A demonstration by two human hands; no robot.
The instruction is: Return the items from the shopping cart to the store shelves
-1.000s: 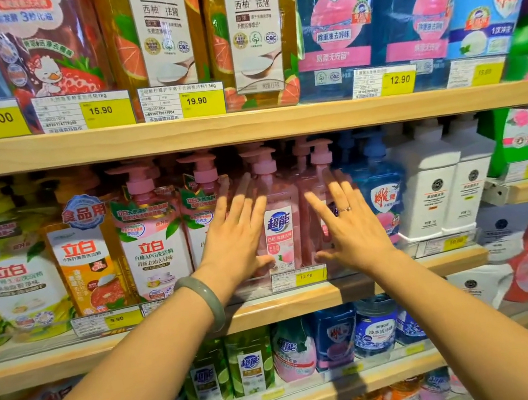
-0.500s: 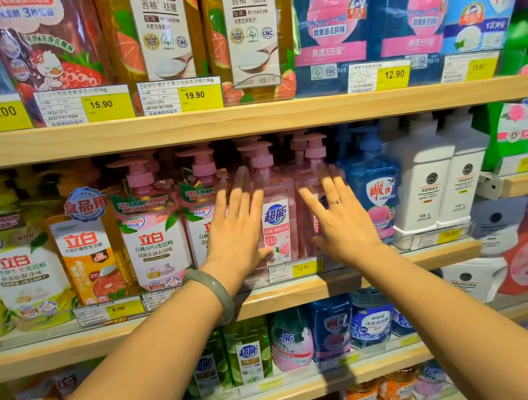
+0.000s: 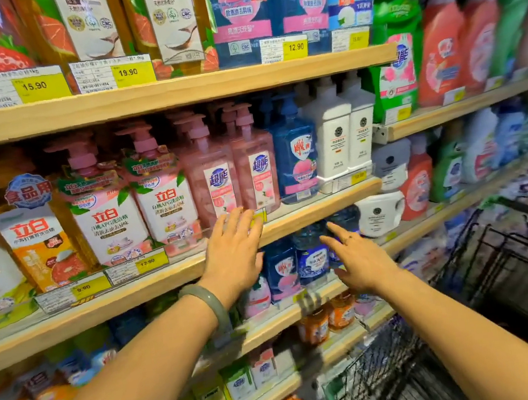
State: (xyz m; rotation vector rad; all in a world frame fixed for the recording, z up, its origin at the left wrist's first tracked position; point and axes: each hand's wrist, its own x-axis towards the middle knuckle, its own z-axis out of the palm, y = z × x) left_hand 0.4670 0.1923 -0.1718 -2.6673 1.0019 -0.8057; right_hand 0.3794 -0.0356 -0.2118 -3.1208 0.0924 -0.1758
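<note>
wooden shelf edge (image 3: 326, 207) runs under the left hand (image 3: 234, 249), which is flat and wide, holding nothing. pink soap bottles (image 3: 214, 180) stand at its 12 o'clock. right hand (image 3: 359, 255) hangs loose and empty by blue bottles (image 3: 311, 258). black cart (image 3: 382, 367) sits at 5 o'clock.

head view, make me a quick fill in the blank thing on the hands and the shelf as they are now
1. The left hand has a grey-green ____ round its wrist.
2. To the right of the two pink pump bottles stands a pump bottle whose colour is ____.
3. The left hand and the right hand are open and hold ____.
4. The shopping cart at the lower right is made of ____ wire.

Missing words: bracelet; blue; nothing; black.
</note>
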